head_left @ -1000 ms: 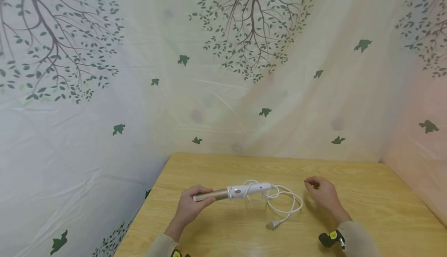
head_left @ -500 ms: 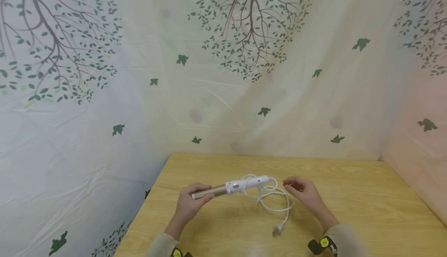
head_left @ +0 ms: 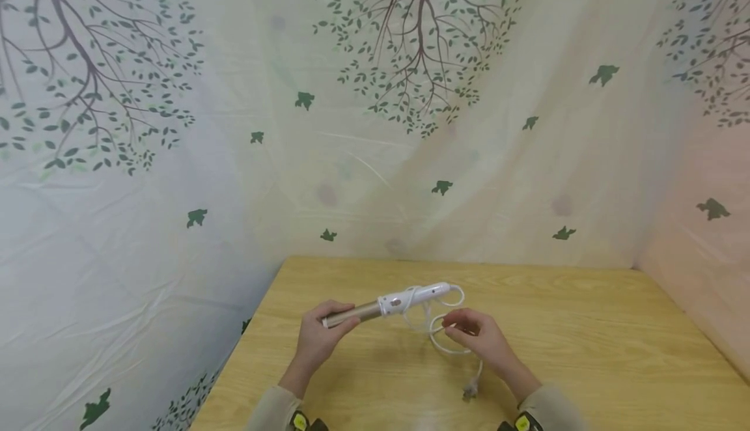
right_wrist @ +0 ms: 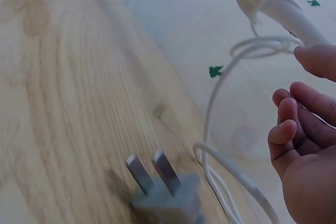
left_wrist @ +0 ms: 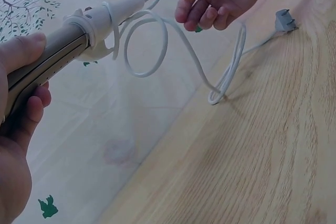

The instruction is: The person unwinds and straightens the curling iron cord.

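Note:
My left hand (head_left: 319,340) grips the gold barrel of a curling iron (head_left: 418,295), thumb on one side and fingers on the other. The iron is held above the table with its white handle pointing right and tilted up. A white cord (right_wrist: 231,168) loops around the handle and hangs down in coils. My right hand (head_left: 483,340) is beside the hanging coils, its fingers loosely bent; in the right wrist view nothing lies between thumb and fingers. The two-pin plug (left_wrist: 285,21) at the cord's end is low, at the tabletop, below the right hand.
A wood-grain table (head_left: 586,327) spreads beneath both hands. Behind it and at the sides hangs pale sheeting (head_left: 375,177) printed with trees, leaves and birds. Small dark devices with yellow marks are strapped to both wrists.
My right hand has moved left, from beyond the cord to beside its coils. The left hand has tilted the iron's handle end upward, lifting cord with it. The plug has shifted slightly nearer me.

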A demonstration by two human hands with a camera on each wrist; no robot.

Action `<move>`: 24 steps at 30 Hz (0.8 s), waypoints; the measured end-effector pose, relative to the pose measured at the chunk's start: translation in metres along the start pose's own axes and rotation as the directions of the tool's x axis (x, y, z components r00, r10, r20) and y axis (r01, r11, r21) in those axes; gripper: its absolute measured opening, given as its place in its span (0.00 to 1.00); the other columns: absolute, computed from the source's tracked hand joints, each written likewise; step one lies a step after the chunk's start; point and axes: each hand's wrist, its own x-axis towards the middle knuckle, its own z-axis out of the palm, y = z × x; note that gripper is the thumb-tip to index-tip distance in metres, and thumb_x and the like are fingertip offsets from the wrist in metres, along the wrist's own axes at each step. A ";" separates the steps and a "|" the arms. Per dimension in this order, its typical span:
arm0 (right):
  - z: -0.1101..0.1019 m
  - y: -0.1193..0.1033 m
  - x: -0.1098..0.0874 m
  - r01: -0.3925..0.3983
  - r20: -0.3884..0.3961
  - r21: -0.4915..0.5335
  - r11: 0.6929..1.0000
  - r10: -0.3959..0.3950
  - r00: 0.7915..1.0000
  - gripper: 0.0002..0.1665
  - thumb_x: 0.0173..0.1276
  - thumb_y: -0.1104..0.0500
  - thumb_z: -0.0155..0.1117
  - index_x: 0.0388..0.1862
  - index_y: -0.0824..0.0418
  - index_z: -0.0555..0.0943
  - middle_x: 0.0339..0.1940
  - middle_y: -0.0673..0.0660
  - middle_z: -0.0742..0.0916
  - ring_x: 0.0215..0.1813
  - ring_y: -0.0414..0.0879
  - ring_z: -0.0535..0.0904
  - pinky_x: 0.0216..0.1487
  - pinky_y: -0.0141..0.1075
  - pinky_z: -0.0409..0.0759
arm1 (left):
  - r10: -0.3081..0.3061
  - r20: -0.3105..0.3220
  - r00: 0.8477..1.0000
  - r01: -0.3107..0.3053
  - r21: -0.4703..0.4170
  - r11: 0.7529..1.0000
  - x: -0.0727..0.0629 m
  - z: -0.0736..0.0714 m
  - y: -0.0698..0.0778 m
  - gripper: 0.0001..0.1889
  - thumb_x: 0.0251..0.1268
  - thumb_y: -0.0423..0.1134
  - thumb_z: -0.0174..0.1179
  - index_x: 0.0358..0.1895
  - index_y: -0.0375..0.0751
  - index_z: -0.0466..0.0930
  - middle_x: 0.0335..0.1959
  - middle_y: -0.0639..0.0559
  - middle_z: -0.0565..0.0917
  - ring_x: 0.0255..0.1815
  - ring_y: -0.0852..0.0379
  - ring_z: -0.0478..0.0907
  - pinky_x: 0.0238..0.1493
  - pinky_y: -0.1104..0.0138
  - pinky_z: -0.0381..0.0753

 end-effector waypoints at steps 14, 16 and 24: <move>0.041 -0.014 0.010 -0.044 -0.084 0.064 0.997 0.049 0.995 0.16 0.62 0.63 0.70 0.46 0.69 0.80 0.42 0.66 0.86 0.39 0.38 0.81 0.47 0.31 0.80 | -0.008 -0.029 1.000 0.007 -0.040 0.999 0.000 0.001 0.018 0.12 0.52 0.33 0.72 0.42 0.36 0.85 0.38 0.42 0.85 0.35 0.57 0.80 0.36 0.68 0.82; 0.046 -0.014 0.011 -0.087 -0.102 0.062 0.994 0.093 0.990 0.16 0.60 0.63 0.71 0.45 0.68 0.81 0.41 0.64 0.86 0.40 0.39 0.82 0.49 0.30 0.79 | -0.018 -0.027 0.999 0.017 -0.049 0.999 0.000 0.002 0.017 0.12 0.52 0.32 0.72 0.41 0.37 0.85 0.38 0.42 0.85 0.35 0.57 0.80 0.36 0.68 0.82; 0.052 -0.013 0.010 -0.144 -0.147 0.045 0.989 0.149 0.978 0.12 0.60 0.62 0.72 0.40 0.67 0.82 0.37 0.61 0.87 0.38 0.38 0.82 0.45 0.29 0.80 | -0.063 -0.054 0.997 0.061 -0.031 0.998 -0.001 0.007 0.001 0.13 0.50 0.29 0.72 0.42 0.36 0.85 0.39 0.43 0.85 0.35 0.58 0.80 0.36 0.68 0.83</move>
